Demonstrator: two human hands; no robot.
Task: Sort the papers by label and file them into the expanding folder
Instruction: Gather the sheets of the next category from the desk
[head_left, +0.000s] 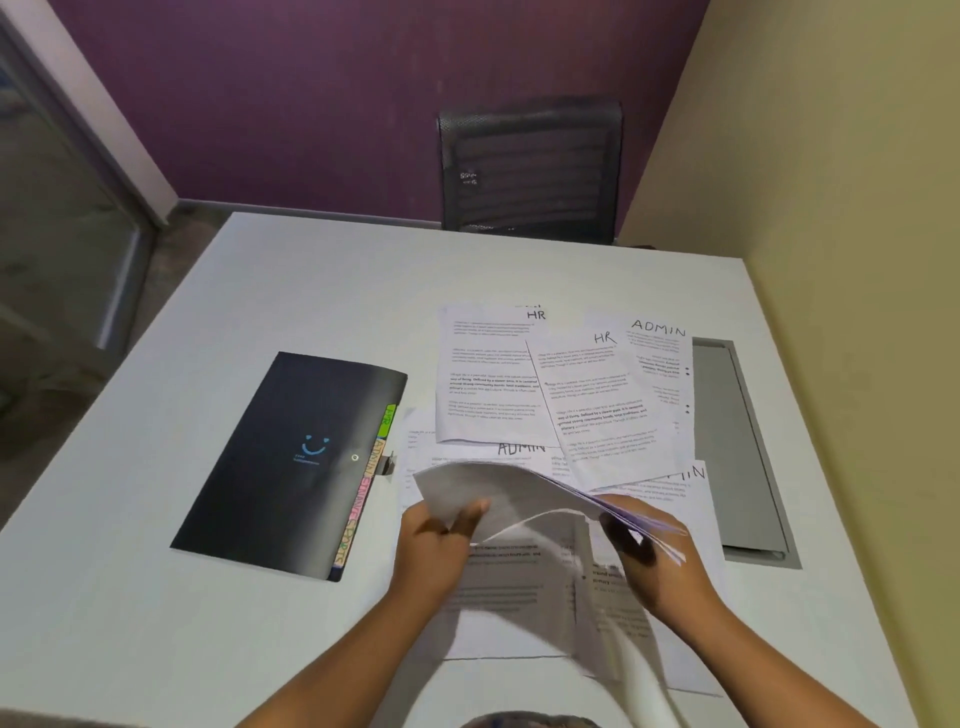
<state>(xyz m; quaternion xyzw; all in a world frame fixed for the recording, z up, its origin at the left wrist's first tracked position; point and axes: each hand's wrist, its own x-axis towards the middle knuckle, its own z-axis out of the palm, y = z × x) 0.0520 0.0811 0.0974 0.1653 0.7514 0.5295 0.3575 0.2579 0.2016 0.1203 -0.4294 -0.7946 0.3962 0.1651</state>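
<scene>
Both hands on 1 stack (509, 493) of papers, lifted off the table (156, 597) and bowed upward. Left hand (441, 535) pinches its left end, thumb on top. Right hand (649, 551) grips the fanned right edge. Label on the top sheet isn't readable, and the lower right is motion-blurred.

Beyond the stack, 2 HR sheets (488, 379) overlap, with an ADMIN sheet (660, 353) to their right. More ADMIN pages lie partly covered nearer the hands. Expanding folder (291, 462) lies flat well left of the papers, flap closed, colored tabs (363, 493) along its right edge.

Looks like the sorting step, nothing filed yet. Next move likely: peel 1 sheet, read its label, drop it on the matching pile. The folder needs opening before any filing.
</scene>
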